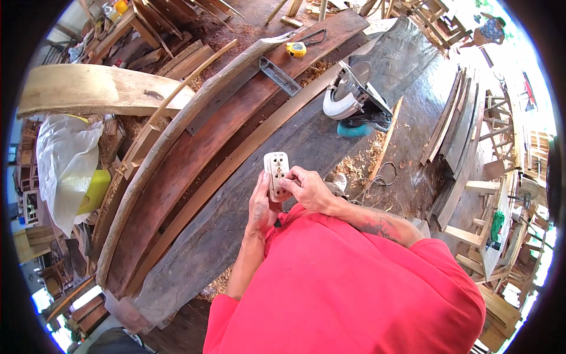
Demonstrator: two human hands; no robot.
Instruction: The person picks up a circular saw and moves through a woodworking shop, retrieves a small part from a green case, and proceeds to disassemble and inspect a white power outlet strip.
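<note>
In front of my chest I hold a white multi-socket power strip point(275, 158) with several outlet holes on its face. My left hand point(259, 203) wraps its left side from below. With fingers curled in a pinch, my right hand point(306, 187) touches the strip's face near its right edge. Whatever small thing may be between those fingertips is hidden. Beyond my hands lies a dark wooden slab point(247, 162). On its far part rests a circular saw point(348, 103) with a pale housing and a teal handle.
Long reddish-brown planks point(236, 115) run beside the slab. They carry a yellow tape measure point(296, 49) and a grey metal channel-shaped tool point(279, 76). Wood shavings point(354, 168) and a cord point(386, 177) lie right. Stacked boards point(460, 135) stand farther right; another person point(490, 30) is far off.
</note>
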